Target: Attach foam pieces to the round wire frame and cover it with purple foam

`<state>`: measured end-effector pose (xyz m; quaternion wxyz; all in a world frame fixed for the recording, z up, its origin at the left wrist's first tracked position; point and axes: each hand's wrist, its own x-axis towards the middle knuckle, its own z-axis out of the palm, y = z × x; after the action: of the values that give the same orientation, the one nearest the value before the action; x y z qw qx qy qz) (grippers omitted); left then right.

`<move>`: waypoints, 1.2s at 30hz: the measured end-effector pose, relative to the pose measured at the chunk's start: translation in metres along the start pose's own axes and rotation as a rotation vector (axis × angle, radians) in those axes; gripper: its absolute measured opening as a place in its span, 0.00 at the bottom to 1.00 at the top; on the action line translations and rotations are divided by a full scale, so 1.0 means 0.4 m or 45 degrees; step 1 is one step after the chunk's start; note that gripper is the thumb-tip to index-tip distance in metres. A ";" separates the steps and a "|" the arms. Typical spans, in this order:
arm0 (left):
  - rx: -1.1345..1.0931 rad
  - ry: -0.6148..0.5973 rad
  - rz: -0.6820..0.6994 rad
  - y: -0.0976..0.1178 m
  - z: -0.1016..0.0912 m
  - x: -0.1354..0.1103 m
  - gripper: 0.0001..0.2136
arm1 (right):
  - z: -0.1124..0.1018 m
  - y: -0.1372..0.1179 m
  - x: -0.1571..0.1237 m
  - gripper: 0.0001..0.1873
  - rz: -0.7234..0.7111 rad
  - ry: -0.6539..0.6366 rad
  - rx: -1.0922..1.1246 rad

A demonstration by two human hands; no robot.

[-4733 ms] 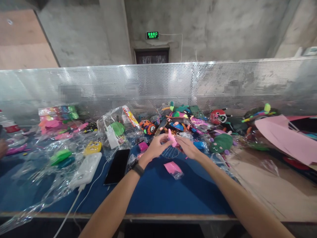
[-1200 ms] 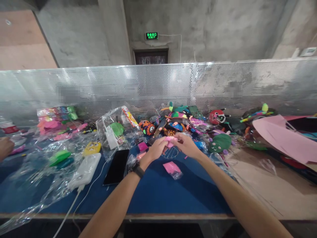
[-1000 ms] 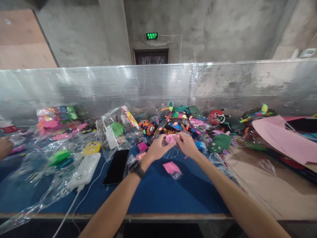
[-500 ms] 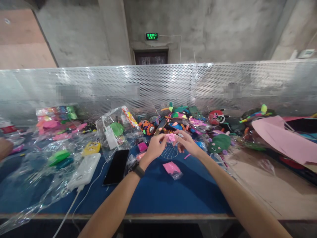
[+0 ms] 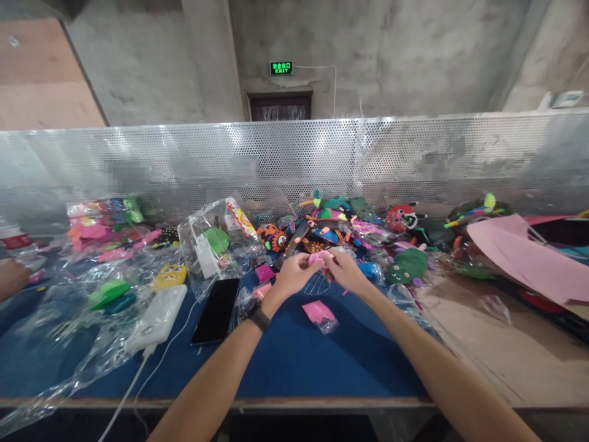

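Between my two hands is a small lump of pink modelling clay [image 5: 319, 258], held just above the table. The thumb and fingers of my left hand [image 5: 294, 274] pinch it from the left. From the right, my right hand [image 5: 344, 270] presses on it, its fingers close against the left ones and partly covering the clay. Below the hands a pink clay packet [image 5: 320, 314] in clear wrap lies on the blue table top [image 5: 317, 368]. Thin curved lines of a wire-like round shape [image 5: 317, 284] show just under my fingers.
A black phone [image 5: 216, 312], a white power bank [image 5: 159, 316] with a cable, and plastic wrap lie left. Colourful clay figures [image 5: 326, 227] pile up along the perforated metal screen [image 5: 294, 159]. Pink sheets [image 5: 524, 255] lie right. Another person's hand [image 5: 13, 277] is at the left edge.
My hands have drawn closer together around the pink clay, and the right fingers have curled in. The other person's hand has shifted slightly at the left edge.
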<state>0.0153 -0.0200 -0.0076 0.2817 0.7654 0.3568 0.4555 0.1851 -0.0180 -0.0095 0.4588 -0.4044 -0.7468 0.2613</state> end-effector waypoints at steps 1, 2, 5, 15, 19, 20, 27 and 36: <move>0.038 -0.008 0.001 -0.004 -0.005 0.001 0.19 | 0.001 0.001 0.000 0.19 0.038 -0.044 0.059; 0.066 -0.021 0.003 -0.009 -0.010 0.003 0.20 | 0.002 0.002 0.000 0.20 0.075 -0.088 0.116; 0.102 -0.018 -0.019 -0.026 -0.023 0.009 0.20 | 0.000 0.001 -0.003 0.22 0.130 -0.197 0.190; -0.041 -0.071 -0.209 -0.027 -0.014 0.013 0.19 | -0.011 0.005 -0.003 0.18 -0.115 0.021 -0.345; -0.162 0.010 -0.360 -0.044 -0.013 0.021 0.21 | -0.019 0.003 0.001 0.16 -0.124 0.051 -0.421; -0.191 0.008 -0.359 -0.048 -0.014 0.022 0.20 | -0.020 0.002 0.001 0.15 -0.123 0.058 -0.428; -0.388 -0.163 -0.307 -0.025 -0.022 0.016 0.23 | -0.004 -0.003 -0.005 0.15 -0.204 0.089 -0.357; 0.074 0.078 -0.074 -0.013 -0.024 0.006 0.19 | 0.019 0.002 -0.022 0.26 -0.136 -0.087 -0.190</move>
<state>0.0059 -0.0142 -0.0061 0.2614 0.7483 0.4006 0.4596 0.1808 -0.0252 -0.0179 0.4149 -0.3879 -0.7999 0.1939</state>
